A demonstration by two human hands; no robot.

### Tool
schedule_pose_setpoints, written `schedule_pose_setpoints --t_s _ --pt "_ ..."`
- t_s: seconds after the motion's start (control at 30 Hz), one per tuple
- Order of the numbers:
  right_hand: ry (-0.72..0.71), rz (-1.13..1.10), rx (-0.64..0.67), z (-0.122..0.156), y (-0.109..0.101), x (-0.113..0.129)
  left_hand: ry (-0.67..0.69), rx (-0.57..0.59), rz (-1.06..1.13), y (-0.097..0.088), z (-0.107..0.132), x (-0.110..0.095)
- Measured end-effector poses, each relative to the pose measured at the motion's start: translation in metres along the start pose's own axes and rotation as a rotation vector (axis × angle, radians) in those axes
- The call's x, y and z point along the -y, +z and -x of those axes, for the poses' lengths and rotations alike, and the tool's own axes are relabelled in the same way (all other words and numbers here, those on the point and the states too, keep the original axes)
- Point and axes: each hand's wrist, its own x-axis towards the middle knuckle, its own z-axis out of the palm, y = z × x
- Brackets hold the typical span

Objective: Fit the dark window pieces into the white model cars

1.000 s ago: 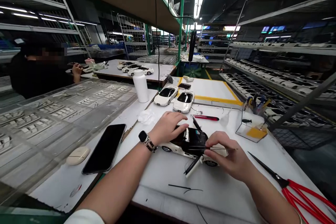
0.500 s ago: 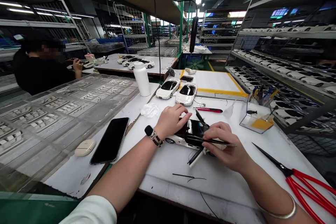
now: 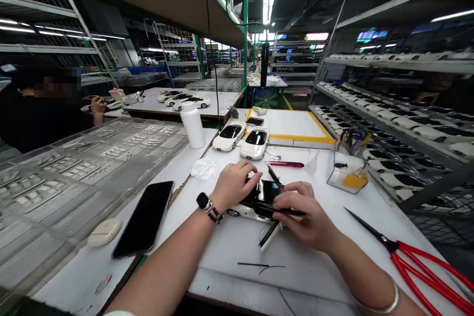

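My left hand [image 3: 237, 186] wraps over the front of a white model car [image 3: 246, 212] with a black roof and steadies it on the white work surface. My right hand [image 3: 305, 215] pinches a slim dark tool that looks like tweezers [image 3: 292, 211], held across the car's side. One car door stands open towards me, and a dark part [image 3: 273, 174] sticks up on the far side. The right fingers cover the car's rear. Behind it stand two more white model cars [image 3: 255, 143], close together.
A red pen-like tool [image 3: 285, 164] lies beyond the car. Long red-handled scissors [image 3: 394, 247] rest at right, below a clear tool box [image 3: 346, 177]. At left are a phone [image 3: 144, 219], a white bottle [image 3: 193, 126] and part trays [image 3: 111, 163]. Another person sits far left.
The view has shifted, so the scene sits lower and further left. The tool in my right hand has tilted slightly; my left hand keeps its hold on the car.
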Motion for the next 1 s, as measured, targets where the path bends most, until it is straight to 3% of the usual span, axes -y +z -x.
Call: schedule_pose_setpoints --t_s 0.13,0.3,0.53,0.7,0.9,1.0 --pt "0.026 -0.040 0.051 -0.008 0.004 0.002 0.020 0.012 -0.001 -0.001 0.000 0.000" --pt "0.083 -0.082 0.025 -0.017 0.007 0.005 0.011 0.013 0.005 -0.004 -0.002 0.002" --pt "0.326 -0.217 -0.009 -0.020 0.007 0.010 -0.015 0.002 0.014 -0.002 -0.002 0.010" --pt "0.340 -0.298 0.007 -0.029 0.003 0.004 0.006 -0.022 0.008 -0.006 -0.001 0.007" --pt "0.459 -0.599 0.078 -0.038 0.006 -0.004 0.056 -0.092 -0.034 -0.010 0.002 -0.001" --pt "0.523 -0.747 0.101 -0.037 0.011 -0.009 0.036 -0.058 -0.064 -0.006 0.002 0.000"
